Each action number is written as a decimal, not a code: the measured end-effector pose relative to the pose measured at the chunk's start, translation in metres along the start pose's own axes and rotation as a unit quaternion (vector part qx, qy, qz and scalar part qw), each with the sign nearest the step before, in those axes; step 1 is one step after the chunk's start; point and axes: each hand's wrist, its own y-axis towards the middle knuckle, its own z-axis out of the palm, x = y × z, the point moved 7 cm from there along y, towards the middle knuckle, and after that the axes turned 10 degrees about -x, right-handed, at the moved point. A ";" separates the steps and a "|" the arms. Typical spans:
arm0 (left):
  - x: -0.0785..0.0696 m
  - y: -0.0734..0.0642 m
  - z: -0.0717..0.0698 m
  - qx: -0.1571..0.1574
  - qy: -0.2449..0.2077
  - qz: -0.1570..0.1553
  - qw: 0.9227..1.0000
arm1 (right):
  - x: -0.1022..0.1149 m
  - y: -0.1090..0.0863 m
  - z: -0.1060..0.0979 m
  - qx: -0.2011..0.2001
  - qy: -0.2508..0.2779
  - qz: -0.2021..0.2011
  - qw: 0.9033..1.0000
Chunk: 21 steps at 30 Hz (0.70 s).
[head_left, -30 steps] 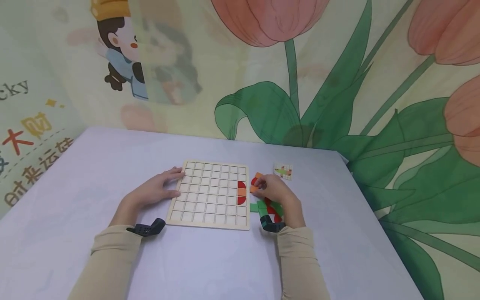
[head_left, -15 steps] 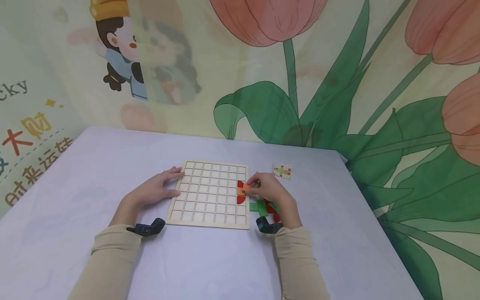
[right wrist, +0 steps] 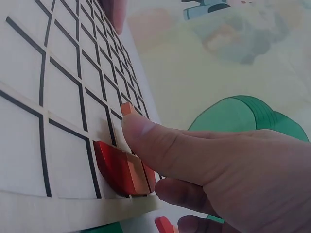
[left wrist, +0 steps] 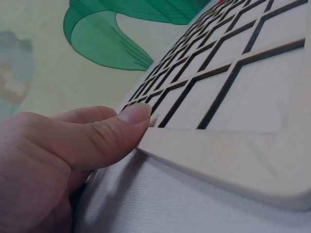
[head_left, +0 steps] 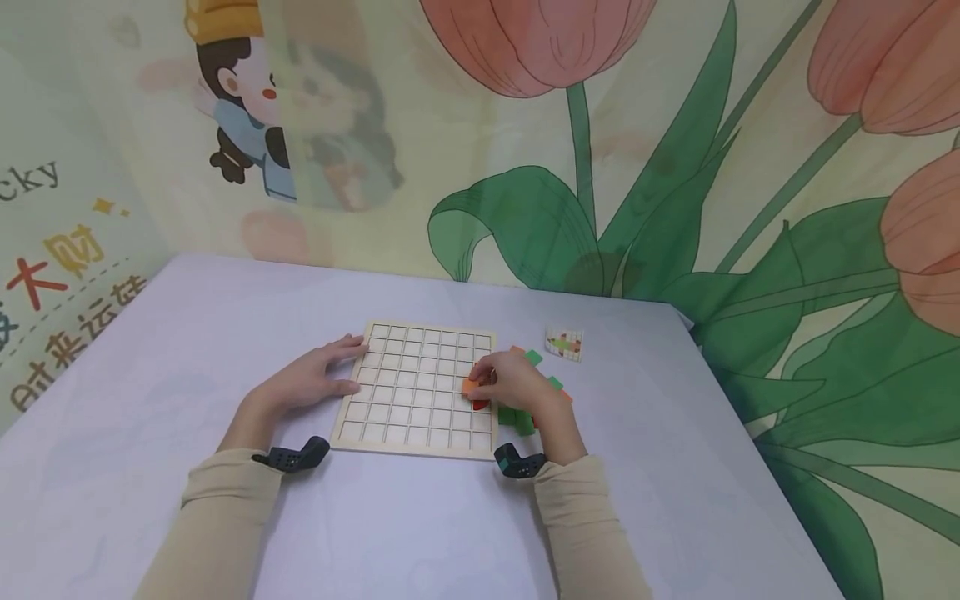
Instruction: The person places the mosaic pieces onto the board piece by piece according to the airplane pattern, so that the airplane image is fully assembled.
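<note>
Looks like mid-placement: right hand (head_left: 513, 385) pinches an orange tile (head_left: 470, 386) over the grid board (head_left: 420, 387) at its 3 o'clock edge, left hand (head_left: 311, 382) flat, steadying; next it probably needs seating squarely.

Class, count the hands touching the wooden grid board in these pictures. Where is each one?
2. The left hand rests on the board's left edge; the right hand pinches an orange piece over its right side.

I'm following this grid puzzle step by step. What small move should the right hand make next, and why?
Probably lower the orange piece into the grid square under it and let go. The right hand pinches it over the wooden grid board, just left of the red piece already seated, while the left hand steadies the board's edge.
</note>
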 end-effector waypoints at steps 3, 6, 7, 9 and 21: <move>0.000 0.000 0.001 0.000 -0.001 -0.002 1.000 | 0.003 -0.001 0.003 0.009 0.000 -0.006 1.000; 0.001 0.000 0.002 -0.001 -0.002 -0.005 1.000 | 0.005 -0.003 0.006 0.021 -0.003 -0.015 1.000; 0.001 0.000 0.001 -0.001 -0.003 -0.005 1.000 | 0.007 -0.003 0.006 0.025 -0.002 -0.019 1.000; 0.002 -0.001 0.001 -0.003 -0.006 -0.003 1.000 | 0.009 -0.004 0.007 0.027 -0.008 -0.028 0.999; 0.002 -0.003 0.001 -0.013 -0.006 0.010 1.000 | 0.016 -0.009 0.013 0.027 -0.041 -0.046 0.998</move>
